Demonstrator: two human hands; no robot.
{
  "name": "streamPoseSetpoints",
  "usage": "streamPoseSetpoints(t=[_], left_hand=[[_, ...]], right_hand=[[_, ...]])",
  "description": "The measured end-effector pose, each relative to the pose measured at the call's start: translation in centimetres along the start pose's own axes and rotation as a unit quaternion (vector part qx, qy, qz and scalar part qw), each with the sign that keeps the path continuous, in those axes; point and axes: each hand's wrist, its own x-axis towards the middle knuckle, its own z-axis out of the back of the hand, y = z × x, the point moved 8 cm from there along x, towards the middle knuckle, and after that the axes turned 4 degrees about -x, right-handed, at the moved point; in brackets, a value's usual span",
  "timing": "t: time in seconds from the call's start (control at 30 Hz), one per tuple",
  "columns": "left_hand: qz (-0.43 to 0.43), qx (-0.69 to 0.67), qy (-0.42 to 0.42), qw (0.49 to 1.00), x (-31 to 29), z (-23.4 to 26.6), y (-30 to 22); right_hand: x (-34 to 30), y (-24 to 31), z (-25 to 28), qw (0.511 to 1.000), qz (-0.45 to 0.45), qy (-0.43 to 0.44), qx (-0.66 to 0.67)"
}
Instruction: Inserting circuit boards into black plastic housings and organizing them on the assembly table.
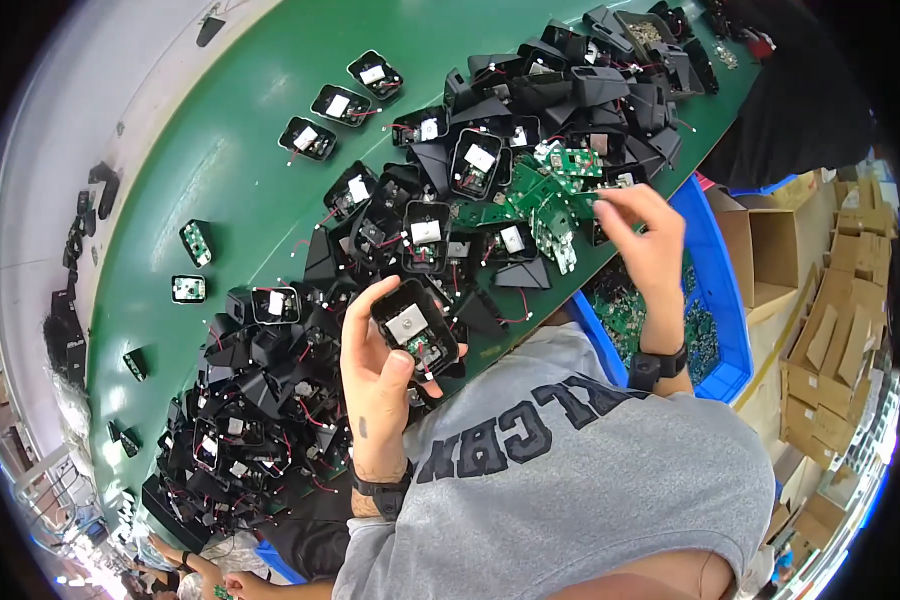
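My left hand point(378, 375) is wrapped round a black plastic housing point(425, 345), its open side facing up. Inside this housing sit a white block, a small green board and thin wires. My right hand point(648, 235) has thumb and forefinger pinched at the edge of a green circuit board point(581, 207), at the right side of a loose heap of circuit boards point(530, 195). Around both hands lie many black housings point(425, 228), several with white blocks and red wires showing.
A blue bin point(722, 290) of circuit boards stands at the green table's point(260, 110) right edge. Cardboard boxes point(770, 245) are beyond it. Separate housings point(307, 138) lie on the far side. Another person's hands point(240, 585) show at lower left, and a dark-clothed person point(800, 110) stands at upper right.
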Motion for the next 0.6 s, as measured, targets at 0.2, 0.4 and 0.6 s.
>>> streamPoseSetpoints(t=[0.2,0.4,0.6], left_hand=[[0.026,-0.094,-0.012,0.995,2.0,-1.0,-0.8],[-0.022,-0.103,-0.055,0.993,3.1,-0.6,-2.1],[-0.037,-0.103,-0.083,0.99,3.3,0.8,-3.4]], right_hand=[[2.4,1.7,-0.6,0.955,-0.058,-0.001,0.292],[2.1,6.7,-6.5,0.912,-0.026,0.121,0.392],[1.4,10.9,-8.8,0.885,0.127,0.122,0.431]])
